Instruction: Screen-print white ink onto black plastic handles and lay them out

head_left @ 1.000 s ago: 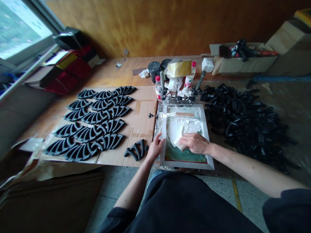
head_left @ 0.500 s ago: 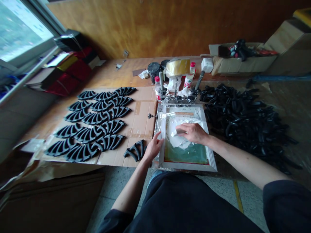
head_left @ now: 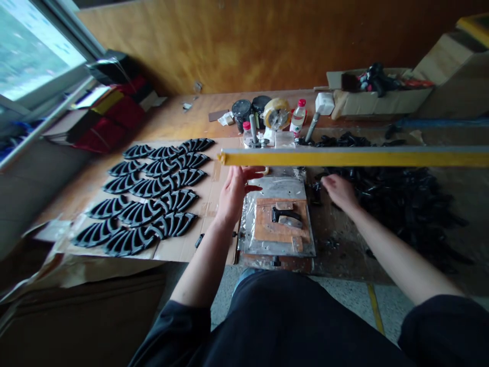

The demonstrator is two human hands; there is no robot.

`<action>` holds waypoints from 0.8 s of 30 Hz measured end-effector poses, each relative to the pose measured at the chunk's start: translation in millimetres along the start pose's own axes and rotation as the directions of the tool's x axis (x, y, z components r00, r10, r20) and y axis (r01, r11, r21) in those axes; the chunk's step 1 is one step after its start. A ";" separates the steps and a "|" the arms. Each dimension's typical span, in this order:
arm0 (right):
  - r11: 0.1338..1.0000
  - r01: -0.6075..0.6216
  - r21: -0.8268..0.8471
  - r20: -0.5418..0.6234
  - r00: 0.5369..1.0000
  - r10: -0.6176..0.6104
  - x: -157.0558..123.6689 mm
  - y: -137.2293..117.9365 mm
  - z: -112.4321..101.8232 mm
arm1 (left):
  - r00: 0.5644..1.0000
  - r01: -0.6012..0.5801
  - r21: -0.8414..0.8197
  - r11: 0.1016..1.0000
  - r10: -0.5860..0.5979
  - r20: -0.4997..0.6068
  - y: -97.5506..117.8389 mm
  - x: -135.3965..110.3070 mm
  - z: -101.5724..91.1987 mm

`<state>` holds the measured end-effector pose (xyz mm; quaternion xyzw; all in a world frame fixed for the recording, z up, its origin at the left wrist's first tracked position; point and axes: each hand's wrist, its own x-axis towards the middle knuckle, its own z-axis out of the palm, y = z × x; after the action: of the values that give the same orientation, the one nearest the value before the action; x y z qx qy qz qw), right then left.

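Note:
My left hand [head_left: 234, 196] is raised beside the base plate, fingers apart and holding nothing, just below a long yellow-and-grey bar [head_left: 344, 157]. I cannot tell whether it touches the bar. To the right of the plate, my right hand [head_left: 339, 192] is closed with fingers curled, by the edge of the black pile; what is in it, if anything, I cannot make out. Between my hands, a curved black plastic handle [head_left: 289, 215] lies on a wooden block [head_left: 263, 224] fixed on the metal base plate [head_left: 250, 245].
Rows of black parts [head_left: 132, 239] lie on cardboard [head_left: 216, 204] at left. A heap of black parts [head_left: 412, 204] spreads at right. Behind stand dark tubs [head_left: 242, 113], a tape roll [head_left: 277, 113], a bottle [head_left: 298, 120] and an open carton [head_left: 385, 102].
The screen frame with white paste no longer lies over the base, and the handle beneath shows. My left hand rose; my right hand moved right, away from the paste. The yellow-and-grey bar appeared.

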<state>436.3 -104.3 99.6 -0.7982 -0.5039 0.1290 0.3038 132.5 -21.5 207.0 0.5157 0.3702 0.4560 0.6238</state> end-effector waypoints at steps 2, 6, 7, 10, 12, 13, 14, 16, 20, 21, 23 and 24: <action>0.993 0.117 -0.010 0.122 0.986 -0.115 -30.4 -6.0 38.3 | 0.997 0.017 -0.022 1.000 -0.019 -0.074 -8.7 -0.2 7.9; 0.904 0.360 -0.231 0.273 0.916 -0.295 -76.1 -37.0 85.7 | 0.932 0.361 -0.044 0.932 -0.362 -0.010 -63.5 -41.9 17.2; 0.903 0.341 -0.261 0.266 0.925 -0.272 -85.1 -46.4 89.2 | 0.843 0.532 -0.001 0.847 -0.529 0.101 -79.8 -57.2 19.0; 0.899 0.381 -0.218 0.252 0.912 -0.325 -108.8 -75.4 88.7 | 0.686 0.716 -0.003 0.698 -0.703 0.186 -116.7 -96.8 22.1; 0.852 0.516 -0.088 0.284 0.833 -0.475 -115.5 -87.6 84.3 | 0.732 0.681 -0.100 0.726 -0.675 0.092 -126.8 -110.6 17.6; 0.823 0.568 -0.016 0.293 0.790 -0.539 -113.8 -88.0 80.6 | 0.758 0.650 -0.115 0.751 -0.651 0.035 -128.2 -113.5 12.1; 0.805 0.591 0.040 0.290 0.764 -0.576 -108.2 -83.0 75.5 | 0.776 0.626 -0.093 0.774 -0.630 -0.021 -128.1 -114.7 4.5; 0.830 0.556 0.041 0.258 0.797 -0.547 -87.8 -55.3 61.3 | 0.809 0.583 0.044 0.812 -0.574 -0.127 -125.4 -115.2 -15.1; 0.890 0.228 -0.395 0.193 0.968 -0.162 -38.2 49.8 36.5 | 0.853 0.521 0.402 0.753 -0.447 -0.269 -120.5 -123.2 -49.5; 0.859 0.148 -0.490 0.192 0.980 -0.059 -29.8 77.5 35.2 | 0.862 0.507 0.472 0.721 -0.423 -0.280 -120.3 -126.2 -53.5; 0.806 0.064 -0.588 0.228 0.970 0.089 -21.3 123.7 37.3 | 0.875 0.484 0.572 0.663 -0.386 -0.292 -121.3 -131.0 -55.7; 0.800 0.078 -0.594 0.256 0.962 0.096 -20.9 140.5 39.2 | 0.878 0.478 0.602 0.640 -0.377 -0.296 -122.1 -132.5 -54.7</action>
<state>508.6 -152.0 -19.6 -0.8299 -0.5518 0.0735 -0.0371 63.3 -137.1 75.5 0.5648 0.6616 0.1706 0.4628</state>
